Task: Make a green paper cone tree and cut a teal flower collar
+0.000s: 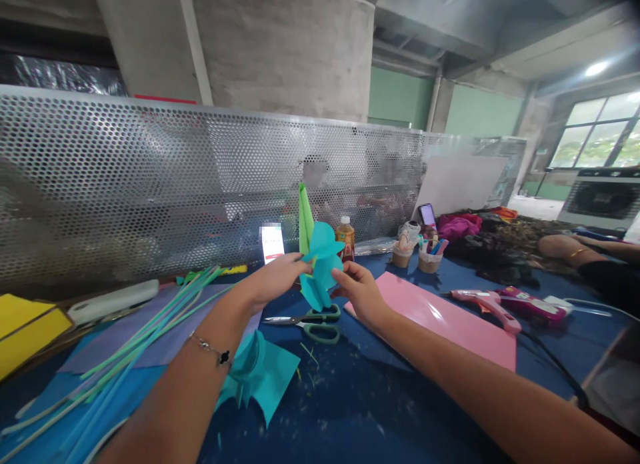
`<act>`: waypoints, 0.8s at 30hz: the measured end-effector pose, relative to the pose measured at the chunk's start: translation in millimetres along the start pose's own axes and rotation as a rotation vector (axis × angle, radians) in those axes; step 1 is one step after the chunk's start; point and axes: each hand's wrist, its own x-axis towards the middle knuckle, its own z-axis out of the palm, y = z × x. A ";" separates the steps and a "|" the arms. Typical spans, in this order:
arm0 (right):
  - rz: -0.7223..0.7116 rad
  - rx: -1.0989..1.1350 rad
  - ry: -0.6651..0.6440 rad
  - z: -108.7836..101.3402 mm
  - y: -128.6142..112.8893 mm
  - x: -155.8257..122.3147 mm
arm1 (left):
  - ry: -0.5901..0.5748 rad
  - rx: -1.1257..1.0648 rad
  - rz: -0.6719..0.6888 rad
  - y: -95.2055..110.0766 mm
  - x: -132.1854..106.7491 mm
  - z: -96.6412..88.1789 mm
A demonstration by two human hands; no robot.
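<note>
Both my hands hold a teal paper flower (321, 267) up over the blue table (360, 397). My left hand (277, 277) pinches its left side, fingers closed on the paper. My right hand (359, 289) grips its right side from below. A green paper leaf (304, 217) stands up behind the flower. Green-handled scissors (313, 323) lie on the table just under my hands. More folded teal paper (260, 374) lies beside my left forearm.
Green and blue straws (135, 344) fan out at left, next to yellow paper (25, 327). A pink sheet (445, 321) and pink glue gun (487, 304) lie at right. A phone (272, 243), bottle (345, 237) and cups (429, 257) stand by the perforated metal screen (150, 177). Another person's arm (575, 249) rests at far right.
</note>
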 end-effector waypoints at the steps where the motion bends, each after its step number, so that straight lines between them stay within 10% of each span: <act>1: 0.000 0.032 0.028 -0.1 -1.1 -0.2 | 0.034 -0.094 -0.045 1.6 -0.2 -3.0; 8: 0.032 0.150 0.151 -0.8 -3.7 0.5 | 0.203 -0.369 -0.146 4.5 -0.1 -28.6; 24: 0.062 0.239 0.203 2.1 -11.1 -1.1 | 0.072 -0.779 -0.223 -3.0 3.9 -36.6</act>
